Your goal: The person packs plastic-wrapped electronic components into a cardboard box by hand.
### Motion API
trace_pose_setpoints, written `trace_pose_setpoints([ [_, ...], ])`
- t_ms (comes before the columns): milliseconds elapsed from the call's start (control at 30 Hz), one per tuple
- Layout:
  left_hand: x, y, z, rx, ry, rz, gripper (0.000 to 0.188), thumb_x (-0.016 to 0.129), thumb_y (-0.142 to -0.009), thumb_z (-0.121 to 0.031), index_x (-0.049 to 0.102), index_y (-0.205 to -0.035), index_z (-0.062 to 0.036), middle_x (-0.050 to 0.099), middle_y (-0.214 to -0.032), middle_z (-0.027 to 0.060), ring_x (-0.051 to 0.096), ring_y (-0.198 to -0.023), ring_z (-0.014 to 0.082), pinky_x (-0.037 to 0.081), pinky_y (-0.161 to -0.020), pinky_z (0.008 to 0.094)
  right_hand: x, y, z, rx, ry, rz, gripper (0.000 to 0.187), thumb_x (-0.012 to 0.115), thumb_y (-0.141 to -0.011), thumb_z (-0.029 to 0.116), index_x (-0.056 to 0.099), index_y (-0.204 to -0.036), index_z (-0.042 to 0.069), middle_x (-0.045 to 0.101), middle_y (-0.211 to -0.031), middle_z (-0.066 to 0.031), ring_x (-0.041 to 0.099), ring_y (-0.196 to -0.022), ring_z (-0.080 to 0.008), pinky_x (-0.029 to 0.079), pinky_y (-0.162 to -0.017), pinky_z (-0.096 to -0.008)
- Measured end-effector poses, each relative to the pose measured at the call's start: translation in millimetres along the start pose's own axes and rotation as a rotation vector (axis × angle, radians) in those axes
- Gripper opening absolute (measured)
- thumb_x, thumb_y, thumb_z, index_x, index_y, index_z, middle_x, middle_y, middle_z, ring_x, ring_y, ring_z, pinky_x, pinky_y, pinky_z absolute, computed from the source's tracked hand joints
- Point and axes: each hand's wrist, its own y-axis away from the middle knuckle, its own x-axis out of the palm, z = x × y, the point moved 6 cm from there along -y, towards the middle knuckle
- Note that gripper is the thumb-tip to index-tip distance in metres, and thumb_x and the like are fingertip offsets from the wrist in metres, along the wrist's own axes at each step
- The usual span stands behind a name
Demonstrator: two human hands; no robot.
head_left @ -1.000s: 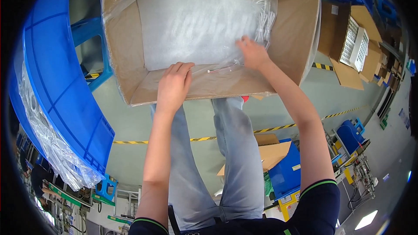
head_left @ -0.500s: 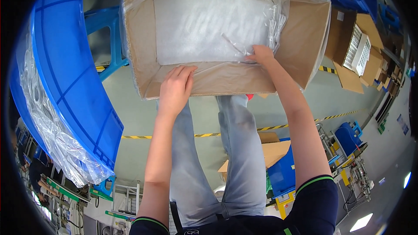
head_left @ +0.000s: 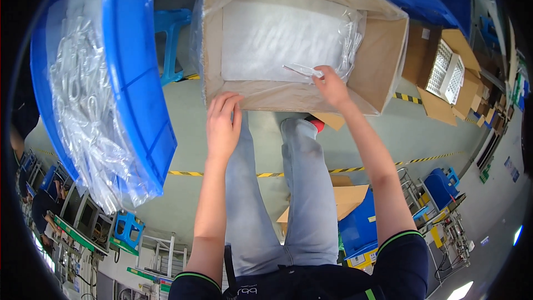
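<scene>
In front of me is a cardboard box (head_left: 388, 44) lined with clear plastic, with a pale white sheet (head_left: 272, 33) over its bottom. Several white cables in clear bags (head_left: 351, 39) lie along its right inner side. My right hand (head_left: 332, 86) reaches over the near wall, thumb and fingers pinched on the end of a bagged white cable (head_left: 300, 70). This cable lies slantwise above the sheet, pointing left. My left hand (head_left: 224, 125) hooks its fingers over the near rim by the left corner, palm outside the box.
To the left stands a large blue bin (head_left: 133, 50) heaped with bagged white cables (head_left: 91, 100). A blue stool (head_left: 173, 39) is beside it. At right an open carton (head_left: 444, 105) holds white trays (head_left: 447, 72). Yellow-black tape (head_left: 272, 174) crosses the floor.
My view has shifted left, so more of the blue bin shows. My right hand has raised the bagged cable slightly off the sheet. My left hand stays at the near rim.
</scene>
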Motion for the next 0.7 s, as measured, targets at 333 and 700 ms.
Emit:
trace_pose_setpoints([
  [333, -7.0, 207.2, 47.7, -0.599, -0.340, 0.760, 0.086, 0.054, -0.075, -0.050, 0.008, -0.137, -0.0114, 0.028, -0.132, 0.0268, 0.034, -0.117, 0.0421, 0.033, -0.096, 0.0445, 17.7, 271.3, 64.3, -0.264, 0.098, -0.122, 0.036, 0.057, -0.072, 0.012, 0.050, -0.106, 0.006, 0.044, -0.118, -0.0176, 0.046, -0.105, -0.0349, 0.041, -0.088, -0.0389],
  [700, -16.7, 180.5, -15.9, -0.782, -0.085, 0.788, 0.106, 0.060, -0.065, -0.060, -0.001, -0.139, -0.0155, 0.022, -0.137, 0.0207, 0.038, -0.115, 0.0410, 0.044, -0.073, 0.0582, -50.2, 430.4, -102.9, 0.546, -0.337, -0.351, 0.029, 0.054, -0.074, 0.026, 0.062, -0.090, 0.003, 0.061, -0.090, -0.0171, 0.059, -0.080, -0.0307, 0.046, -0.073, -0.0363],
])
